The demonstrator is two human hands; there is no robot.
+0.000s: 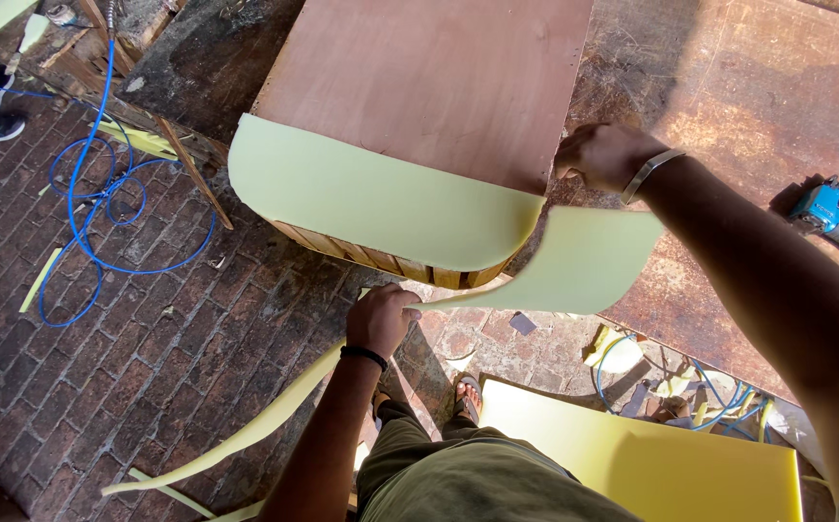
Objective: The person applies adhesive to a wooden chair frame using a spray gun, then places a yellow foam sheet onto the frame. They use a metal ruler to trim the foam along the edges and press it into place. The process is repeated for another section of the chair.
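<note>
Here the left hand [381, 319] pinches the lower edge of the pale yellow foam sheet [381, 198] draped over the wooden frame [429, 77], while the right hand [605, 155], fingers curled, presses the sheet's upper corner.

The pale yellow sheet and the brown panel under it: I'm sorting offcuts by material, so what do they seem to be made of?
The pale yellow sheet looks like soft foam: matte, and it bends and curls freely where the left hand pulls it. The brown panel looks like thin plywood, unfinished, with faint grain and a flat dull face. The right hand rests at its edge.
</note>
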